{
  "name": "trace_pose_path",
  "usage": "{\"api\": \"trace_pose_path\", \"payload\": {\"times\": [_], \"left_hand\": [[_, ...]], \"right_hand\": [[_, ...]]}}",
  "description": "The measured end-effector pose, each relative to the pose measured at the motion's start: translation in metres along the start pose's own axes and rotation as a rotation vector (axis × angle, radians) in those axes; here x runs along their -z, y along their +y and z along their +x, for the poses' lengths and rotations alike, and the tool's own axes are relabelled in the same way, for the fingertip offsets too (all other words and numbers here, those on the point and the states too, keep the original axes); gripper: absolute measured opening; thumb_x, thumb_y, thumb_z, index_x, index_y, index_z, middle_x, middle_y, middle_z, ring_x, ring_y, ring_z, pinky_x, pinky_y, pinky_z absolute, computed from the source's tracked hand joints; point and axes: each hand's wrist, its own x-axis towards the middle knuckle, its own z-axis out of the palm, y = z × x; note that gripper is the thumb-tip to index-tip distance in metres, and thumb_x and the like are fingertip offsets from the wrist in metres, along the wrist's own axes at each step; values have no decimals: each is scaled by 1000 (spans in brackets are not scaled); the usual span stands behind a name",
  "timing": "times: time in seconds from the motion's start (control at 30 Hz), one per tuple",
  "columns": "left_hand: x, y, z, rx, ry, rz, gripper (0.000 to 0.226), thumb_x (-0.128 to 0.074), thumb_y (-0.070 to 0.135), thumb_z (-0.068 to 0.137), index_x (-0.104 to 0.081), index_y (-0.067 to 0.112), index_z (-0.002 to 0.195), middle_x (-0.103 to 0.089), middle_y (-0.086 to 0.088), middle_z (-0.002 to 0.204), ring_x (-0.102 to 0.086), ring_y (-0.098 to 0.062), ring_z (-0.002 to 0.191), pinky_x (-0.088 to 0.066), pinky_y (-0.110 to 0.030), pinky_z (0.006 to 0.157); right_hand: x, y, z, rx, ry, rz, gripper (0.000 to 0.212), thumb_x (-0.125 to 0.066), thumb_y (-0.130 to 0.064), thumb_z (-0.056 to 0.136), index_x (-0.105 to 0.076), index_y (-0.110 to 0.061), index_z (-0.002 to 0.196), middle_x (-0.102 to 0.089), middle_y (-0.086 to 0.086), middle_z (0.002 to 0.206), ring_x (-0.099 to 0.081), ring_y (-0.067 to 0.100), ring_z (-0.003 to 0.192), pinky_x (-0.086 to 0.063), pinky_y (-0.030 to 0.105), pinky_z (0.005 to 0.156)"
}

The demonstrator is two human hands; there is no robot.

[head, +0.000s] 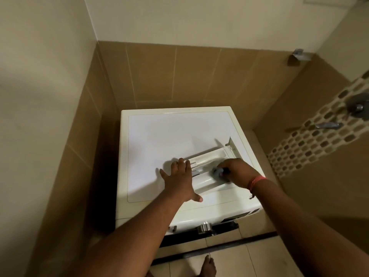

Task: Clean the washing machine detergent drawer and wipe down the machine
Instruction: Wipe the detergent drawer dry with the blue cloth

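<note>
Seen from above, in a tiled corner, our two bare hands work on the lid of a white washing machine (159, 140). The detergent drawer (211, 166), pulled out of the machine, lies on the near right part of that lid, its long body angled from the near left toward the far right corner. The drawer's white plastic compartments face upward; we cannot tell whether anything lies in them beyond what the right hand holds there.

Our left hand (180, 181) lies flat on the lid, fingers straight and spread apart, its fingertips touching the near left end of the drawer. Our right hand (236, 170) is curled and clamped on a small blue-grey scrubbing tool (217, 172) with a dark handle, its head pressed down into the drawer's middle compartment; whether it is a brush or a sponge is too blurred to tell. An orange thread band (256, 181) circles the right wrist.

At the near front edge of the machine, the control panel carries a silver knob (204, 226). Brown tiles (179, 76) cover the wall behind the machine, and a strip of mosaic tiles (311, 140) runs along the right-hand wall, where metal tap fittings (329, 125) stick out. One bare foot (208, 266) stands on the pale floor below.
</note>
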Motion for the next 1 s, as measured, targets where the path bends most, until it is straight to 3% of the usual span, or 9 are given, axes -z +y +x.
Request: {"api": "trace_pose_path", "payload": {"times": [0.1, 0.17, 0.3, 0.4, 0.5, 0.63, 0.77, 0.9, 1.0], "left_hand": [[0, 0, 3, 11, 12, -34, 141, -75, 75, 54, 5, 17, 155, 9, -3, 162, 7, -32, 148, -2, -69, 112], [-1, 0, 3, 2, 22, -43, 141, -76, 74, 56, 5, 16, 155, 9, -5, 163, 8, -34, 148, 0, -64, 116], [-3, -1, 3, -23, 39, -35, 140, -75, 74, 57, 6, 15, 155, 11, -6, 163, 9, -36, 148, 0, -54, 120], [-3, -1, 4, -39, 45, -31, 141, -75, 74, 57, 6, 12, 155, 11, -7, 163, 8, -36, 148, -3, -49, 121], [-7, -3, 7, -61, 86, -6, 142, -72, 79, 54, 1, 10, 155, 5, -8, 162, 4, -37, 147, -6, -46, 121], [-13, -2, 9, -62, 137, 24, 141, -69, 83, 53, -4, 8, 154, -1, -10, 161, -3, -37, 146, -9, -46, 121], [-12, 0, 8, -69, 164, 56, 141, -69, 83, 52, -8, 7, 153, -8, -11, 159, -12, -36, 143, -14, -46, 119], [-11, -1, 10, -96, 188, 51, 141, -71, 81, 51, -7, 10, 154, -14, -11, 158, -16, -33, 143, -15, -44, 119], [-11, -3, 9, -107, 178, 15, 140, -72, 80, 54, -2, 14, 155, -11, -10, 160, -12, -33, 146, -14, -44, 120]], "right_hand": [[-16, -6, -2, -186, 427, 0, 18, -50, -20, 98, -63, -8, 93, -62, 10, 91, -61, 30, 76, -47, 32, 64], [-35, -15, 0, -253, 494, 19, 13, -49, -15, 98, -58, -7, 102, -59, 12, 99, -62, 32, 78, -51, 36, 66], [-52, -43, 14, -399, 395, 220, 25, -42, 0, 96, -47, 0, 120, -49, 21, 121, -62, 36, 98, -51, 37, 78], [-58, -53, 21, -478, 343, 284, 31, -39, 1, 93, -40, 3, 124, -44, 19, 122, -52, 33, 108, -50, 33, 79], [-61, -57, 23, -578, 379, 380, 34, -37, -7, 93, -41, 4, 125, -45, 17, 117, -50, 31, 106, -48, 29, 79], [-72, -54, 21, -522, 383, 567, 31, -41, -1, 93, -43, 1, 124, -44, 19, 127, -55, 36, 109, -49, 37, 83], [-71, -60, 17, -479, 339, 789, 22, -44, -3, 92, -50, -2, 113, -58, 18, 118, -60, 34, 105, -50, 35, 85], [-67, -72, 10, -407, 126, 783, 26, -47, -11, 94, -56, -1, 117, -66, 13, 114, -61, 29, 108, -45, 27, 85], [-67, -64, 15, -399, 39, 838, 19, -51, -7, 88, -65, -2, 101, -68, 11, 95, -65, 26, 93, -48, 26, 77]]}}
